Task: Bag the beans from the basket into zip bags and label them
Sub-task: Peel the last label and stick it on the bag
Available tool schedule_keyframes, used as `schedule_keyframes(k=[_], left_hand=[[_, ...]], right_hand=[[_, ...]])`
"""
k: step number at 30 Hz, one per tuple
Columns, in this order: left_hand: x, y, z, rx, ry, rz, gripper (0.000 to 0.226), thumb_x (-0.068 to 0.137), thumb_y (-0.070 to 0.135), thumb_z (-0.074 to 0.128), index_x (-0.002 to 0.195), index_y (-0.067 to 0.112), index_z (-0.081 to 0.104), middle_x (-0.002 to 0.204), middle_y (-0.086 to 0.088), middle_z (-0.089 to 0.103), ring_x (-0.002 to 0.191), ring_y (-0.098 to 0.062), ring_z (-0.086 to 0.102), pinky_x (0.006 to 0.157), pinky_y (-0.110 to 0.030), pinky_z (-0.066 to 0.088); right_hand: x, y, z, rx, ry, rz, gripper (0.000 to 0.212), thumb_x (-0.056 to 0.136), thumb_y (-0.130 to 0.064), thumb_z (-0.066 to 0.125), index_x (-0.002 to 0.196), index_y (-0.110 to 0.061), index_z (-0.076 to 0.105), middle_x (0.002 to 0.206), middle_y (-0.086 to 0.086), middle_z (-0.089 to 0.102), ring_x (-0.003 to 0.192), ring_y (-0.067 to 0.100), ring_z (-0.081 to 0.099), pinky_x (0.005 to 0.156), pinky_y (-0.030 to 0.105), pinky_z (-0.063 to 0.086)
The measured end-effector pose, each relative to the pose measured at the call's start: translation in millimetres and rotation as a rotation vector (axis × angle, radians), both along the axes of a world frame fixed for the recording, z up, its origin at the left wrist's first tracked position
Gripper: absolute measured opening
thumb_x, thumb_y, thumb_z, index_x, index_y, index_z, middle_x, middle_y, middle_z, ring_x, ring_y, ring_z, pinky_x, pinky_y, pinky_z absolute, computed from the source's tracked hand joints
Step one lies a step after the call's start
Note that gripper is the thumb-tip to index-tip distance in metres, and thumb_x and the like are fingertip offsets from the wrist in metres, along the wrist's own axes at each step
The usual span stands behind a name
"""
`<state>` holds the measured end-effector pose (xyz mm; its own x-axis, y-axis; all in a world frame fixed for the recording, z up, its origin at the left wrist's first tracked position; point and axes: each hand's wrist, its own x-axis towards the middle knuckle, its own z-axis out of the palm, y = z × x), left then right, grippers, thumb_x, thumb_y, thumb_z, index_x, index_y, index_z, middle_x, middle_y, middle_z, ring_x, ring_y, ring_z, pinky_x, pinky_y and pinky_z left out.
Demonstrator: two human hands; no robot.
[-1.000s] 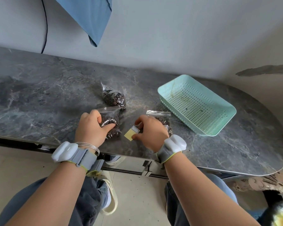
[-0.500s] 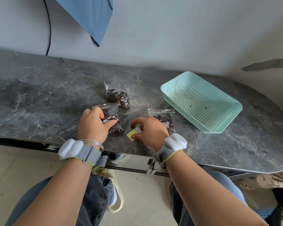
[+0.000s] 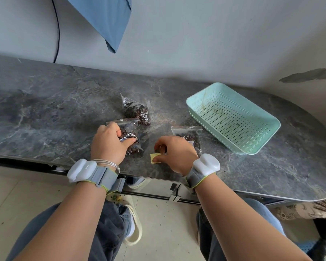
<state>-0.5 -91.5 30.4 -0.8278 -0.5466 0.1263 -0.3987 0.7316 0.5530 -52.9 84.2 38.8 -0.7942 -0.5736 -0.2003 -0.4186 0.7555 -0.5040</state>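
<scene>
Labelling is judged to be in hand, the mint-green perforated plastic basket point(image 3: 233, 117) lying empty of beans.

The left hand point(image 3: 109, 146) is closed over a clear zip bag of dark beans point(image 3: 129, 132); the right hand point(image 3: 174, 153) is pinched on a small yellow label sheet point(image 3: 153, 159), seemingly peeling one off. Next, the sticker is to be pressed onto the held bag. A second filled bag point(image 3: 137, 110) lies beyond the left fingers, a third point(image 3: 189, 135) behind the right knuckles; nothing is seen between.

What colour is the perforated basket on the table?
The basket is pale mint green; the head view shows it clearly, right of the hands.
</scene>
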Motion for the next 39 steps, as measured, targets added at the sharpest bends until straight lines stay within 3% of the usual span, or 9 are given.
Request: schedule_keyframes(k=[7,13,18,20,22,25,28,33,39], left_hand=[[1,0,-1,0.019,0.014,0.001,0.04,0.069,0.034,0.078,0.08,0.009,0.05,0.087,-0.009,0.045,0.076,-0.032,0.049,0.064,-0.033,0.036],[1,0,0,0.007,-0.009,0.002,0.04,0.07,0.036,0.078,0.08,0.009,0.049,0.087,-0.009,0.046,0.077,-0.031,0.049,0.064,-0.033,0.037],[0,2,0,-0.018,0.054,0.004,0.039,0.068,0.041,0.077,0.078,0.012,0.053,0.085,-0.009,0.052,0.082,-0.032,0.052,0.068,-0.041,0.046],[0,4,2,-0.029,0.122,-0.008,0.036,0.069,0.042,0.076,0.076,0.013,0.056,0.082,-0.01,0.056,0.081,-0.033,0.053,0.07,-0.045,0.048],[-2,9,5,-0.02,0.207,-0.049,0.031,0.074,0.04,0.072,0.075,0.013,0.059,0.078,-0.008,0.057,0.078,-0.031,0.054,0.069,-0.042,0.047],[-4,19,15,0.112,0.308,-0.123,0.024,0.082,0.034,0.066,0.076,0.011,0.061,0.077,-0.008,0.058,0.071,-0.023,0.053,0.064,-0.026,0.039],[-5,28,20,0.183,0.29,-0.216,0.02,0.086,0.032,0.062,0.081,0.012,0.064,0.078,-0.005,0.058,0.069,-0.019,0.051,0.058,-0.011,0.033],[-5,36,23,0.329,0.186,-0.342,0.019,0.088,0.031,0.06,0.084,0.014,0.067,0.071,0.006,0.056,0.067,-0.015,0.05,0.058,-0.016,0.036],[-6,37,26,0.373,0.182,-0.369,0.008,0.088,0.017,0.06,0.083,0.013,0.064,0.072,-0.003,0.061,0.065,-0.014,0.05,0.059,-0.02,0.037]], right_hand=[[1,0,1,0.002,-0.052,-0.03,0.019,0.075,-0.04,0.075,0.086,-0.026,0.07,0.089,-0.003,0.07,0.089,0.019,0.063,0.08,0.035,0.052],[2,0,-4,-0.07,0.02,-0.003,0.016,0.076,-0.037,0.073,0.082,-0.024,0.066,0.095,-0.001,0.054,0.092,0.019,0.053,0.079,0.034,0.047],[-1,3,7,-0.418,-0.079,-0.19,0.02,0.085,-0.031,0.067,0.077,-0.023,0.051,0.069,0.0,0.066,0.057,0.013,0.056,0.059,0.03,0.046],[-2,6,9,-0.519,-0.113,-0.248,0.024,0.083,-0.026,0.069,0.076,-0.026,0.047,0.072,0.005,0.07,0.06,0.019,0.061,0.061,0.033,0.048],[-4,9,11,-0.556,-0.138,-0.245,0.024,0.083,-0.02,0.069,0.084,-0.024,0.046,0.078,0.006,0.073,0.065,0.02,0.063,0.066,0.033,0.049],[-6,12,12,-0.562,-0.166,-0.189,0.028,0.082,-0.013,0.069,0.094,-0.019,0.043,0.082,0.004,0.073,0.062,0.015,0.061,0.063,0.028,0.047],[-6,14,13,-0.655,-0.188,-0.207,0.044,0.073,-0.012,0.079,0.087,-0.026,0.04,0.088,0.005,0.069,0.065,0.029,0.064,0.058,0.035,0.05],[-6,18,15,-0.751,-0.17,-0.206,0.052,0.065,-0.009,0.083,0.086,-0.021,0.038,0.085,-0.001,0.056,0.054,0.018,0.061,0.048,0.021,0.043],[-9,17,14,-0.867,-0.23,-0.178,0.034,0.075,-0.005,0.075,0.083,-0.018,0.045,0.08,0.004,0.06,0.058,0.019,0.062,0.054,0.032,0.053]])
